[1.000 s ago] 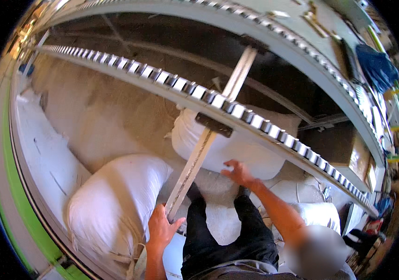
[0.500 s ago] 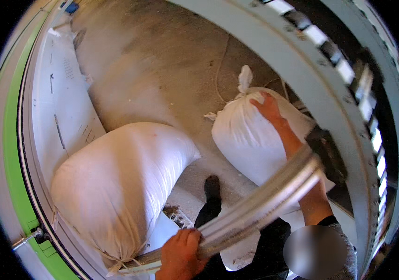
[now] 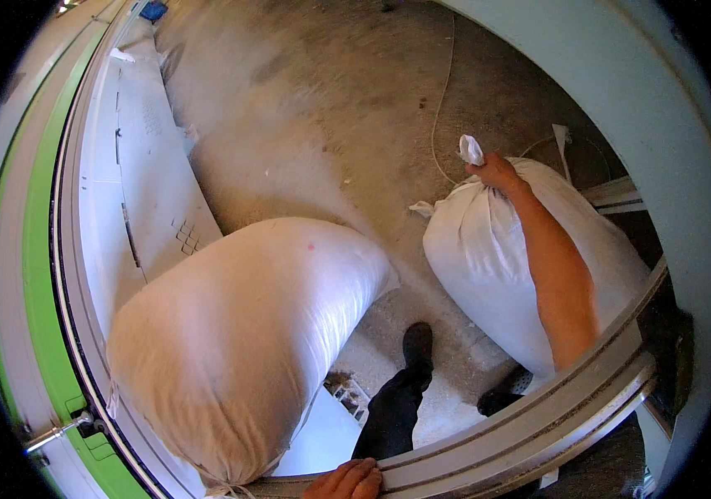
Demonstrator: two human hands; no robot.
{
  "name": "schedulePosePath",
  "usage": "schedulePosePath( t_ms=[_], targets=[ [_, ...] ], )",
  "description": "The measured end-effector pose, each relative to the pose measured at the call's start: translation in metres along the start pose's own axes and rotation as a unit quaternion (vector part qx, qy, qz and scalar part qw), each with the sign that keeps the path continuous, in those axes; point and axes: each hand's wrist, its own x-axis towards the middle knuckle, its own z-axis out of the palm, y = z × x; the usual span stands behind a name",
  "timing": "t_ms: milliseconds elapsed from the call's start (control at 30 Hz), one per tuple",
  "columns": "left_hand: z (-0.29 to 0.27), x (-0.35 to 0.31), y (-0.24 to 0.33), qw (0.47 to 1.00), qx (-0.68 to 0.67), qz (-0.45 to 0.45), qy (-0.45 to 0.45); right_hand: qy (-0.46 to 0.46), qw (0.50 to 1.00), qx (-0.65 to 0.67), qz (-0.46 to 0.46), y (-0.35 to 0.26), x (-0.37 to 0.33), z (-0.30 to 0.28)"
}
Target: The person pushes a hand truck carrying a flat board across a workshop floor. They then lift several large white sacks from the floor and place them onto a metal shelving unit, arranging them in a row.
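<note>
My right hand [image 3: 497,172] is closed around the gathered neck of a full white sack [image 3: 476,241] standing on the floor at the right. The tied end of the neck [image 3: 471,150] pokes out above my fingers. My right forearm reaches over a pale metal rail [image 3: 530,441] and along the sack's side. At the lower edge, my left hand [image 3: 345,482] has its fingers curled over that same rail. Left of my legs lies a second bulging white sack [image 3: 239,324], its tied end by the rail near my left hand.
A long white panel [image 3: 156,183] runs along the left, beside a green and grey machine edge [image 3: 42,291]. A thin cord [image 3: 436,133] lies on the dusty floor [image 3: 314,108]. My dark shoe [image 3: 418,343] stands between the sacks. A curved grey frame [image 3: 622,75] borders the right side.
My right hand has gone from lying on the sack's top to gripping its neck. My left hand stays on the rail, now lower in view. The whole view has shifted.
</note>
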Motion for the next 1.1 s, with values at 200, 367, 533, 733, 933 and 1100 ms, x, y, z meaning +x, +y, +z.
schedulePosePath(
  t_ms=[200,367,533,733,933,1100],
  targets=[
    [-0.005,0.009,0.011,1.0,-0.005,-0.004,0.03,0.006,0.942,0.306,0.138,0.007,-0.07,0.019],
    [0.003,0.007,0.004,0.997,0.01,0.028,0.068,0.107,0.948,0.209,0.216,0.002,-0.19,0.066],
    [0.023,0.004,0.009,0.988,0.045,0.025,0.149,0.143,0.929,0.303,0.155,-0.009,-0.36,0.105],
    [0.043,-0.019,0.02,0.945,0.067,0.152,0.282,0.194,0.977,0.075,0.044,-0.054,-0.556,0.086],
    [0.141,-0.09,0.027,0.977,-0.059,0.169,0.115,0.184,0.902,0.379,0.098,-0.093,-0.641,0.008],
    [0.267,-0.099,-0.028,0.976,-0.209,0.023,-0.061,0.266,0.843,0.436,0.169,-0.072,-0.705,-0.101]
  ],
)
